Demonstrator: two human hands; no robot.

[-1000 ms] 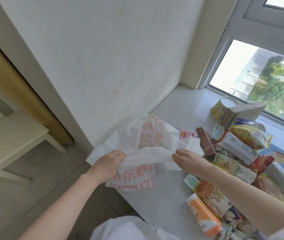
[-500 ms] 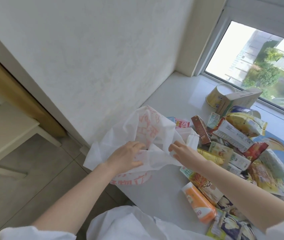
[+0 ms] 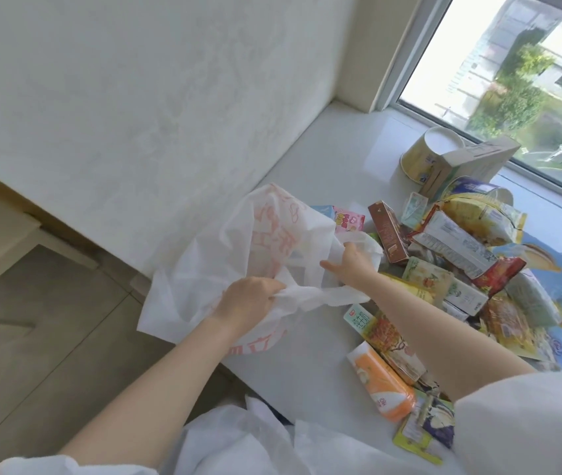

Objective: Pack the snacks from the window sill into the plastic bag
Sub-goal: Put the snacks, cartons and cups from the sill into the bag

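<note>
While snacks crowd the sill, left hand and right hand each clenched on the plastic bag

The white plastic bag carries large red printed characters, too creased to read; the snack packets' print is too small.

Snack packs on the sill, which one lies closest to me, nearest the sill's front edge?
The orange pack, lying flat below the right forearm; the rest of the snack pile sits farther back toward the window.
</note>
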